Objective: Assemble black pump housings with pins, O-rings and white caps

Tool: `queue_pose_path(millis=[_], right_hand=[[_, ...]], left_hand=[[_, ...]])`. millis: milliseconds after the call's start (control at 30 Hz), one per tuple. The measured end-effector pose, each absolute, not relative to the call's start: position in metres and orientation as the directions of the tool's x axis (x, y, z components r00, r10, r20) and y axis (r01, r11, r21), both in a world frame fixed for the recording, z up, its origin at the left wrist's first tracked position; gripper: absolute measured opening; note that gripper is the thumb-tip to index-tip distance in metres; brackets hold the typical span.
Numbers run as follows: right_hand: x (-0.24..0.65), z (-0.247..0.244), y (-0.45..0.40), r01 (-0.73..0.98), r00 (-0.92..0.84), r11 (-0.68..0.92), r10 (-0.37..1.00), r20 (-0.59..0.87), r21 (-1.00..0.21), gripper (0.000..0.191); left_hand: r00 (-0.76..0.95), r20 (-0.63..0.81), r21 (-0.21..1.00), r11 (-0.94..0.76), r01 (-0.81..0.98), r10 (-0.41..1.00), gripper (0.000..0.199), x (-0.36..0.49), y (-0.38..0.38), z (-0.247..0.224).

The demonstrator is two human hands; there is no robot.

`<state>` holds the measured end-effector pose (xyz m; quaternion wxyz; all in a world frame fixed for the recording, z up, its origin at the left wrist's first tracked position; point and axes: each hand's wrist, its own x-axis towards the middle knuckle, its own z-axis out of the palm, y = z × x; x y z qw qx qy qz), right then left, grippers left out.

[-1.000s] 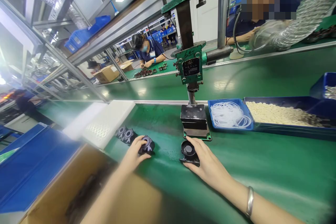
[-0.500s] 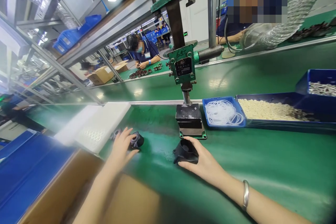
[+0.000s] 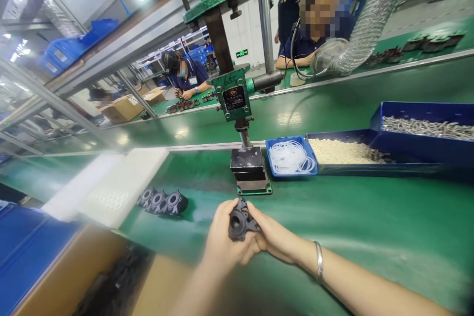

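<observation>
Since half a second ago, the left hand [image 3: 220, 239] has left the row of three black housings [image 3: 159, 201] and joined the right hand [image 3: 276, 237] on another flanged housing [image 3: 238, 224], which has turned so that its central bore faces my camera. That piece sits between the hands, over the green work surface [image 3: 333, 212] and just in front of the black block [image 3: 246, 160] under the green press [image 3: 231, 98]. I judge a slip the likeliest trouble: if the fingertips bear only on the uneven lobes, the piece could roll out and drop. Reaching forward carelessly could also knock it against the block. Both hands are half curled, each with a thumb near the flange's top edge; the left wraps one side, the right the other. Fingers overlap underneath, so I can't tell which hand bears the weight.
</observation>
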<state>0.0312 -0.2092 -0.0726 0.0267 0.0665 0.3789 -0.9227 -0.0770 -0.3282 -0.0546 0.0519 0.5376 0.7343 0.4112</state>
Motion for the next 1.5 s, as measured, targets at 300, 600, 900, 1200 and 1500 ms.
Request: queue_pose_path(millis=[300, 600, 900, 1200, 1500], right_hand=[[0.036, -0.068, -0.204, -0.079, -0.992, -0.696, 0.127, -0.015, -0.713, 0.046], [0.037, -0.072, -0.190, -0.103, -0.821, 0.744, 0.312, 0.478, -0.661, 0.058], [0.039, -0.090, -0.200, -0.199, -0.870, 0.710, 0.190, 0.456, -0.675, 0.095], [0.038, -0.083, -0.198, -0.132, -0.925, 0.403, 0.279, 0.259, -0.906, 0.087], [0.029, -0.087, -0.199, 0.019, -0.850, 0.669, 0.402, 0.340, -0.743, 0.059]], left_hand=[[-0.376, 0.408, 0.649, 0.025, 0.760, 0.832, 0.063, -0.076, -0.331, -0.055], [-0.425, 0.357, 0.631, 0.122, 0.767, 0.832, 0.090, -0.084, -0.361, -0.073], [-0.113, 0.300, 0.365, -0.005, 0.931, 0.947, 0.079, -0.078, -0.351, -0.053], [-0.774, 0.189, 0.918, 0.171, 0.358, 0.604, 0.064, -0.062, -0.329, -0.075], [-0.607, 0.010, 0.816, 0.345, 0.465, 0.794, 0.088, -0.035, -0.351, -0.084]])
